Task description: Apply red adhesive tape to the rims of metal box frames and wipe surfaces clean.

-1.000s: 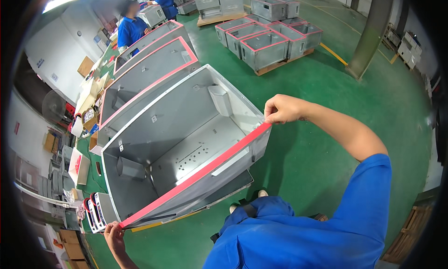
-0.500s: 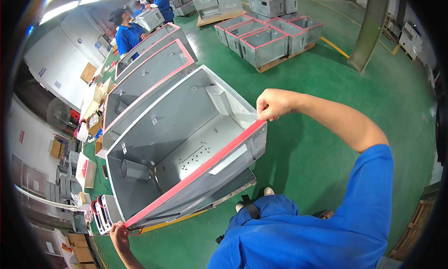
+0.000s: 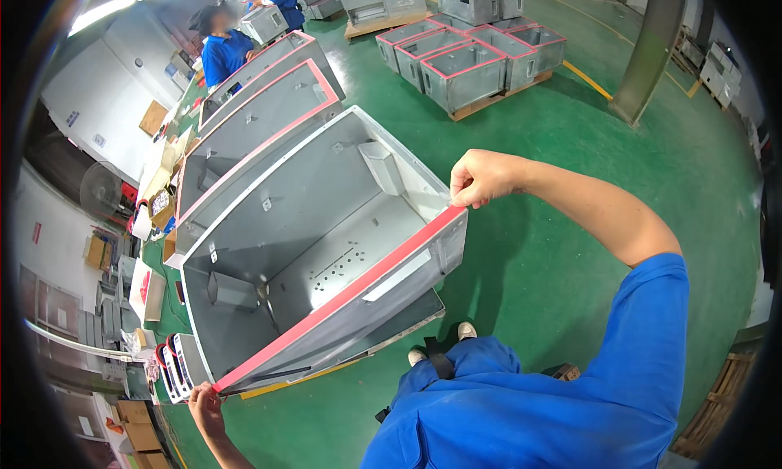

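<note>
Red strip [image 3: 338, 300] lay stretched along near rim of open grey metal box [image 3: 309, 225], corner to corner. Right hand [image 3: 482, 177] at far corner, fingers pinching strip end. Left hand [image 3: 206, 409] at near corner, fingers pinching other end.

Risks, judged:
- Uneven tension: strip likely to skew off narrow rim.
- Pinch slipping: end could snap back, stick crooked.
- Sharp sheet edge near fingertips: cut possible.
- Slack in middle: wrinkles, bubbles.

Brown cardboard boxes [image 3: 152, 117] and a red wall sign [image 3: 37, 232] at left.
</note>
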The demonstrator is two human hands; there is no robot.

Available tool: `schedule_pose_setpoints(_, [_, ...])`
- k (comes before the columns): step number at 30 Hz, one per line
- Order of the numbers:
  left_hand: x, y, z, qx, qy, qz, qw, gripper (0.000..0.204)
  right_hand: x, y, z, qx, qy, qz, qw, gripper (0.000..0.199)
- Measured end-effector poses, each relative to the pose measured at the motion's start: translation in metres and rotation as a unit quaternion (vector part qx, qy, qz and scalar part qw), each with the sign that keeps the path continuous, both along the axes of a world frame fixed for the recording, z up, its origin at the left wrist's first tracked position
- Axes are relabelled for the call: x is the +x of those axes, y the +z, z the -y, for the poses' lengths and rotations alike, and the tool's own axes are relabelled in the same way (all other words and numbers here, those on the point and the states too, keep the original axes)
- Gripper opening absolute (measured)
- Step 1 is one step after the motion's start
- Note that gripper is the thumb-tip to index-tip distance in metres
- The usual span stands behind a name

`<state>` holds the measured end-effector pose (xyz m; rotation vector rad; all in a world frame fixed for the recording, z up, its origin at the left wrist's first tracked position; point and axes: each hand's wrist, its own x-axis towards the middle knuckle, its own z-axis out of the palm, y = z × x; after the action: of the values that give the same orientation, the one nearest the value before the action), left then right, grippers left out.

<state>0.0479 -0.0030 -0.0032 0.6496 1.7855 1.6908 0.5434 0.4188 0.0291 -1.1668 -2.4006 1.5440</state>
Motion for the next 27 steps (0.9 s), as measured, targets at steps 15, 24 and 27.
schedule_pose_setpoints(15, [-0.0036,-0.0023,0.0006,0.005,0.01,0.007,1.0,0.007,0.0005,0.0021,0.0027,-0.017,-0.011,-0.032,0.999,0.011])
schedule_pose_setpoints(24, [-0.0048,-0.0049,0.0041,0.014,0.022,0.007,1.0,0.006,-0.0002,0.0053,0.0055,-0.017,-0.013,-0.036,0.999,0.01])
schedule_pose_setpoints(27, [-0.0044,-0.0038,0.0022,0.005,0.023,0.007,1.0,0.006,0.0002,0.0047,0.0057,-0.023,-0.02,-0.042,0.999,0.009])
